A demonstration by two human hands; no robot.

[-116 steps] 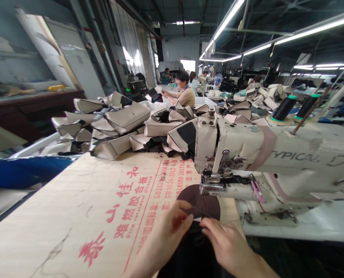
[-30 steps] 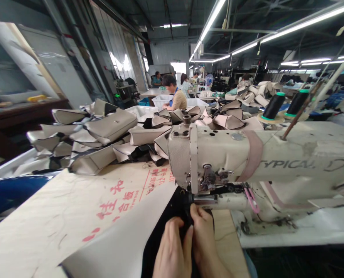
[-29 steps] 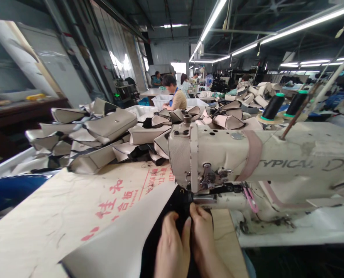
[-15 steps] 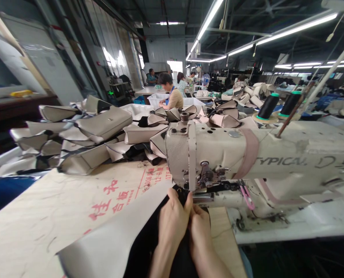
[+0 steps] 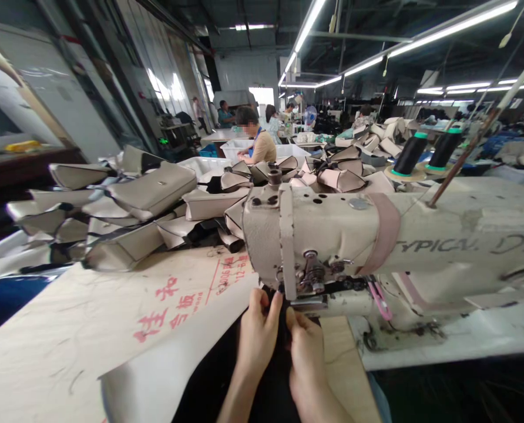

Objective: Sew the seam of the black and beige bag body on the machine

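Observation:
Black fabric (image 5: pixel 209 370) joined to a pale beige bag panel (image 5: pixel 156 364) lies under both hands, its far end at the needle area of a sewing machine (image 5: pixel 323 229). My left hand (image 5: pixel 258 332) pinches the black fabric close in front of the machine's head, thumb and fingers bent over it. Just to the right, my right hand (image 5: pixel 305 346) grips the same fabric with curled fingers, slightly nearer to me. The needle and presser foot are mostly hidden behind the fingers and the machine's head.
A plywood board (image 5: pixel 112 311) with red printing forms the work surface. Several beige bags (image 5: pixel 151 188) are piled behind it. Black thread spools (image 5: pixel 410 154) stand behind the machine, and a pink-handled tool (image 5: pixel 380 299) hangs at its arm. A co-worker (image 5: pixel 262 144) sits beyond.
My hands have drawn slightly apart, with the right one a little farther right. The panel's near corner has shifted right and the camera view has moved slightly.

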